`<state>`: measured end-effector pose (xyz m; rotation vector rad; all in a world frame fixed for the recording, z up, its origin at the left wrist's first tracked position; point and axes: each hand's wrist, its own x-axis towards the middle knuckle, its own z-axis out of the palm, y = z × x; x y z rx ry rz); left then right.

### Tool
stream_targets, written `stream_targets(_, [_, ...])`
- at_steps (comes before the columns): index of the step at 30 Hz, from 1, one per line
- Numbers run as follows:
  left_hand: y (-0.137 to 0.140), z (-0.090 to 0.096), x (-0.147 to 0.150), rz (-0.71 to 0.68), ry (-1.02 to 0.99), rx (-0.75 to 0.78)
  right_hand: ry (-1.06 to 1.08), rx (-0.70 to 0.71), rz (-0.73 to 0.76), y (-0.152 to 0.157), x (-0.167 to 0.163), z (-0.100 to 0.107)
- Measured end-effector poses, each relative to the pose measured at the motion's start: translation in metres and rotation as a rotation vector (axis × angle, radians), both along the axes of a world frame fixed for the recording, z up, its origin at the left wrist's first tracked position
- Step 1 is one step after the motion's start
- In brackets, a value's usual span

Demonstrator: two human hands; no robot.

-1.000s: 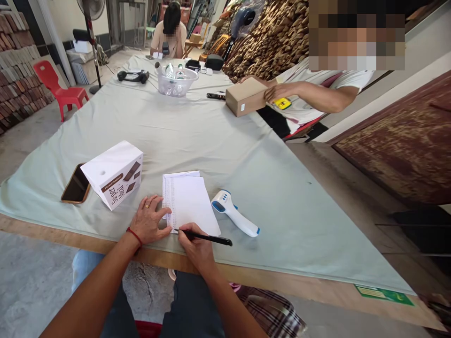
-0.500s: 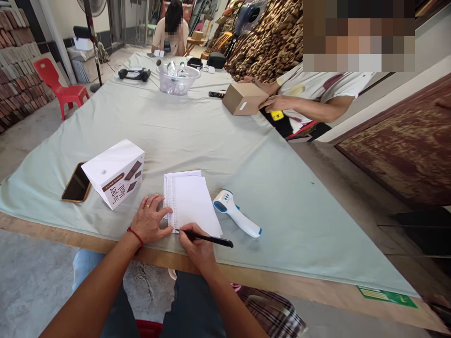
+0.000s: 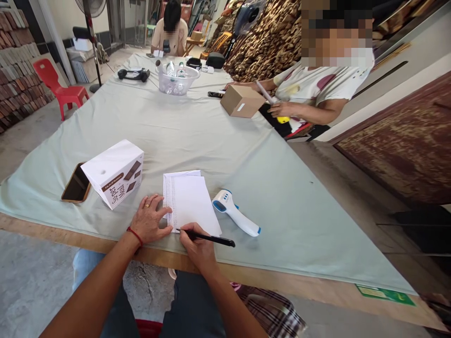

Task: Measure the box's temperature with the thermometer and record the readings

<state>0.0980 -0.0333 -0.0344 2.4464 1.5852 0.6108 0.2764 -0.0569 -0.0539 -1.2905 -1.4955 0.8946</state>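
A black pen is gripped in my right hand, its tip at the lower left of a sheet of white paper. Small handwriting runs down the sheet's left side, and another sheet shows beneath it. My left hand rests with fingers spread, its thumb and a fingertip at the paper's left edge. To the right of the paper lies a white and blue infrared thermometer. A white printed box stands beyond my left hand, with a smartphone lying beside it.
A clear plastic basin with bottles stands farther up the cloth-covered table. At the right edge a co-worker sits behind a cardboard box. Another person is at the far end. A red chair stands left.
The co-worker on the right has taken a hand off the cardboard box and now holds up a pale strip beside it. My pen has barely shifted; my left hand stays put.
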Motion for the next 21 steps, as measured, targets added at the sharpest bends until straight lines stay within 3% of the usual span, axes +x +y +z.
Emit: stream_targets(21, [0.0005,-0.0007,-0.0004,-0.002,-0.011,0.006,-0.02,-0.002,0.016,0.0009,0.0004,-0.0042])
